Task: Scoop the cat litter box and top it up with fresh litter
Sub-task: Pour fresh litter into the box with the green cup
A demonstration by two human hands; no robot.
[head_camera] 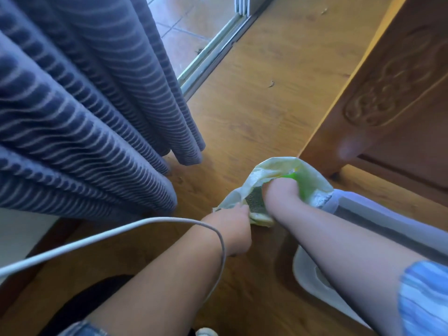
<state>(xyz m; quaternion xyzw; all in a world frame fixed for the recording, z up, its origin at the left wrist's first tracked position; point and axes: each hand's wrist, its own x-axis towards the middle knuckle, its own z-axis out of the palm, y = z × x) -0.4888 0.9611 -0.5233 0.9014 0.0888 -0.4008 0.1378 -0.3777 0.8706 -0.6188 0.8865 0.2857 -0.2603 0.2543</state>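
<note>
Left hand (230, 226) fingers pinch the yellowish bag (274, 166) by its edge; right hand (278, 190), reaching inside, grips a green scoop (294, 177).

I count two bare hands, left hand (232, 229) and right hand (278, 192). One crumpled pale-yellow plastic bag (274, 166). One bright green plastic scoop (297, 177), mostly hidden. One grey plastic litter box (363, 207). One white cable (97, 238). One blue-grey striped curtain (84, 105). One carved wooden cabinet (388, 93).

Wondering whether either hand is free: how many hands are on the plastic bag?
2. The left hand grips the near edge of the bag; the right hand is inside its mouth, curled round a green item.
</note>
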